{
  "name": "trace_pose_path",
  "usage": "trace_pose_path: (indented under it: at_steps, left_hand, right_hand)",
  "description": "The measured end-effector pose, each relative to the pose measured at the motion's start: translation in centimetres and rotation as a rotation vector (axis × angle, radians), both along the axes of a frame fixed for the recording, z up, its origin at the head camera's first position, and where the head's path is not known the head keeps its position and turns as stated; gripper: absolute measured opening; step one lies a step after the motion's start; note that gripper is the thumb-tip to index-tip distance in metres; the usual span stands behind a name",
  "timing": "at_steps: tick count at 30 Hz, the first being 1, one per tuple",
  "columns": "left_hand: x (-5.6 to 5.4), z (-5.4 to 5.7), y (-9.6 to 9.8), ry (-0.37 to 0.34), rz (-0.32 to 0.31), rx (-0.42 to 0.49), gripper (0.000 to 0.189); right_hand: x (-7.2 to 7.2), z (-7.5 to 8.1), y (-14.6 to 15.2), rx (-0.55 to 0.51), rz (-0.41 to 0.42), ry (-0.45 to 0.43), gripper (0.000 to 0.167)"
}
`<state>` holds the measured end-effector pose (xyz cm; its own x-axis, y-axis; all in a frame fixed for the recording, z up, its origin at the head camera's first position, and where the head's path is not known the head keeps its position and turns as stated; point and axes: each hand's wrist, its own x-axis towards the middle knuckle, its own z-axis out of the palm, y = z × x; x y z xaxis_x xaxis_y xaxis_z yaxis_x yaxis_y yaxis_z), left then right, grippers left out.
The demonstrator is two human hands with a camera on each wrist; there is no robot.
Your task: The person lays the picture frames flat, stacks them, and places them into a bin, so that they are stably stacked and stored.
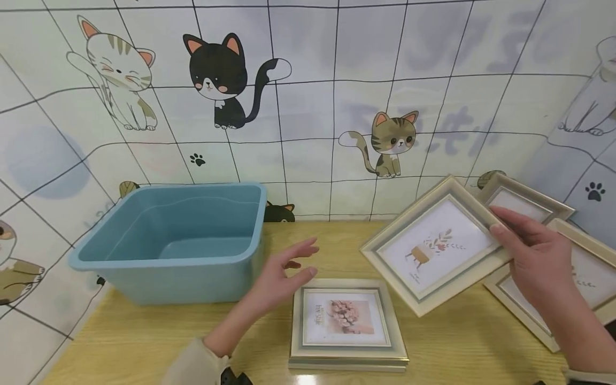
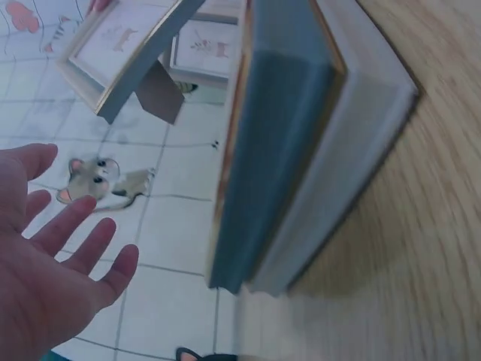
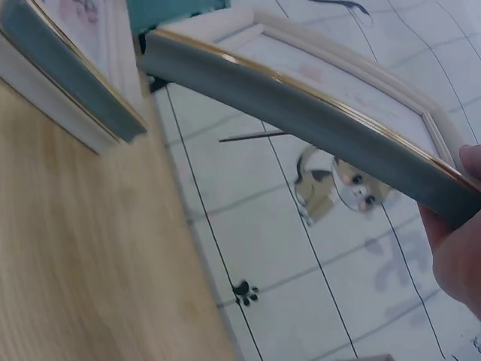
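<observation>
My right hand [image 1: 546,262] grips the right corner of a cream picture frame [image 1: 435,246], thumb on its front, and holds it tilted above the table. The print in it has a small chair with leaves and a flower. In the right wrist view the blue-grey side edge [image 3: 301,113] of this frame shows, with a gold line along it. My left hand [image 1: 284,272] hovers with spread fingers and holds nothing. Just below and right of it lies a stack of two frames [image 1: 346,350], the top one showing pink flowers.
An open blue plastic tub [image 1: 168,264] stands at the left on the wooden table [image 1: 443,342]. Two more picture frames, one at the back [image 1: 520,200] and one in front [image 1: 594,256], lie at the right, partly behind my right hand. A cat-patterned wall covering [image 1: 308,117] rises behind.
</observation>
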<state>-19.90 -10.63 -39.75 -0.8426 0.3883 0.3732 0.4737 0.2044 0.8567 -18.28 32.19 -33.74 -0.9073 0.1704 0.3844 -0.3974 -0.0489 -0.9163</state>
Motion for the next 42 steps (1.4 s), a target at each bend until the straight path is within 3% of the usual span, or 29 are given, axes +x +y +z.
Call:
trace_pose_path:
  at_steps: [4, 8, 13, 19, 24, 30, 42]
  left_hand:
    - [1.1, 0.9, 1.0, 0.091, -0.055, 0.069, 0.058]
    - [1.8, 1.9, 1.9, 0.137, -0.121, 0.101, 0.058]
    - [2.3, 3.2, 3.0, 0.144, -0.208, 0.125, 0.058]
    - [2.6, 3.8, 3.9, 0.116, -0.231, 0.14, 0.056]
    - [2.7, 3.7, 4.3, 0.079, -0.264, 0.159, 0.057]
    - [3.0, 3.7, 4.7, 0.086, -0.27, 0.148, 0.056]
    - [2.9, 3.1, 4.4, -0.039, -0.404, 0.159, 0.057]
  right_hand:
    - [0.7, -0.6, -2.0, -0.065, 0.139, 0.016, 0.038]
    - [1.1, -1.7, -4.1, -0.127, 0.25, 0.06, 0.042]
    - [1.4, -2.7, -5.8, -0.115, 0.311, 0.06, 0.043]
    - [2.3, -3.6, -7.4, -0.109, 0.371, 0.074, 0.044]
    - [3.0, -4.2, -8.4, -0.113, 0.406, 0.088, 0.045]
    - [3.6, -4.4, -9.1, -0.111, 0.441, 0.095, 0.046]
    - [4.7, -4.5, -10.0, -0.094, 0.382, 0.079, 0.047]
